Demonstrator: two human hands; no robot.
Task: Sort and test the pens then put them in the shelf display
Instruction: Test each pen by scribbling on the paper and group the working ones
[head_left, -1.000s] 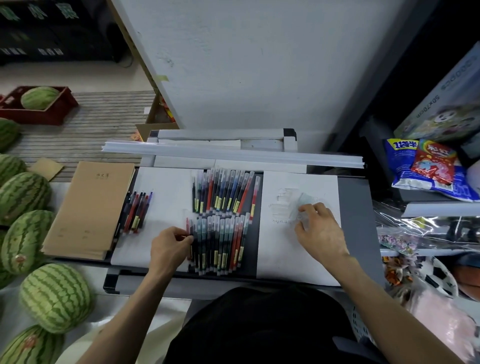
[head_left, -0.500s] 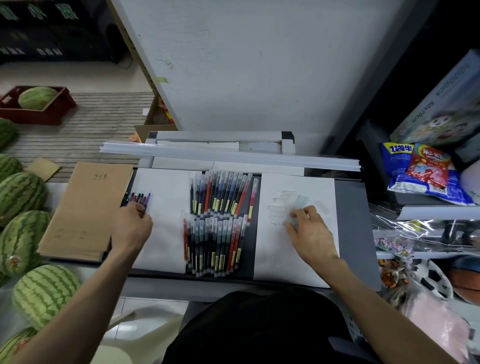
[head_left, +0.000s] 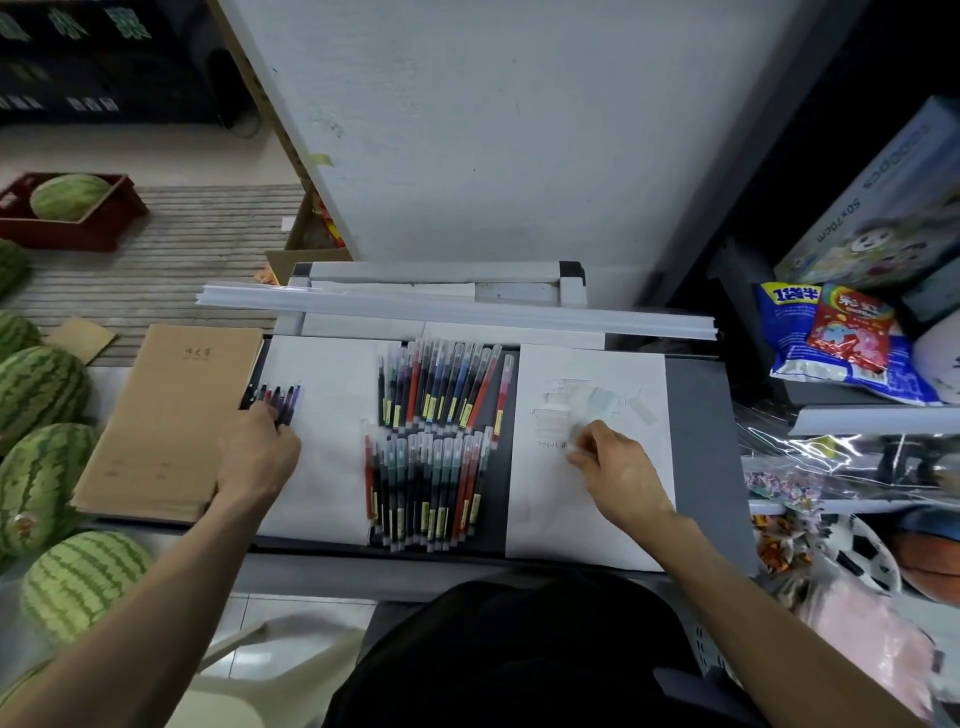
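The person is working at a grey counter (head_left: 701, 441) laid out as a small sorting line, and the layout seems to be doing the sorting for them. The capped pens (head_left: 436, 395) are lying in two tidy rows on the dark strip in the middle, within reach of both hands. The right hand (head_left: 618, 470) is resting on the scribble sheet (head_left: 587, 519), its fingers bunched in a writing pinch around a pale blurred pen (head_left: 574, 441), just below the faint test marks. The left hand (head_left: 257, 452) is reaching to the separate dark pens (head_left: 280, 400) fanned at the far left edge of the blank sheet (head_left: 332, 467). Its fingers are curling onto their near ends, though whether they are gripping one or only nudging them is not clear. That pile is probably being kept apart as already tested. A stack of brown notebooks (head_left: 171, 415) is lying just beside it.
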